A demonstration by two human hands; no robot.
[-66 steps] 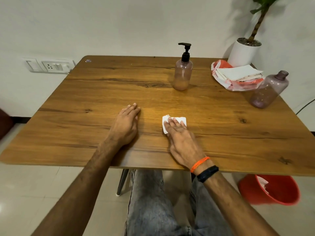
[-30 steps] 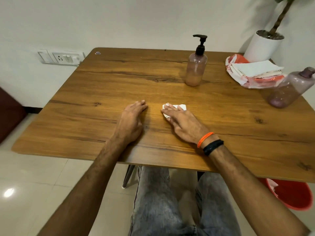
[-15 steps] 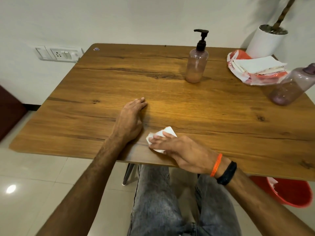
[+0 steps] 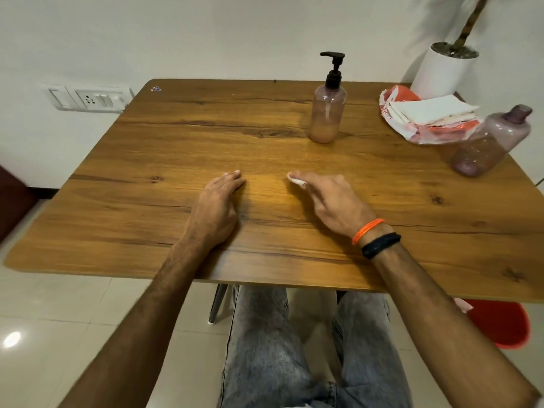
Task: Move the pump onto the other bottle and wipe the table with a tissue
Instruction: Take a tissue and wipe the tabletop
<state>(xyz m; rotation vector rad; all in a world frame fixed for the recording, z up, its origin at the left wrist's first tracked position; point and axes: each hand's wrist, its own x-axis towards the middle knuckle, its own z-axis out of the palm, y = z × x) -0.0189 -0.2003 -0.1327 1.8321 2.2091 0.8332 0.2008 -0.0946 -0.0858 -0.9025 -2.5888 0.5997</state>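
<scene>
A clear bottle with the black pump on it stands upright at the table's far middle. A second, purple-tinted bottle without a pump stands near the right edge. My right hand lies over a white tissue on the wooden table; only a small corner of tissue shows under the fingertips, and the fingers look straight and pressed on it. My left hand rests flat on the table beside it, holding nothing.
A red and white packet with a stack of tissues lies at the back right, next to a white plant pot. A red bin stands on the floor under the table's right side. A wall socket is at left.
My right hand has slid the tissue from near the table's front edge back out toward the middle. My left hand has stayed where it was.
</scene>
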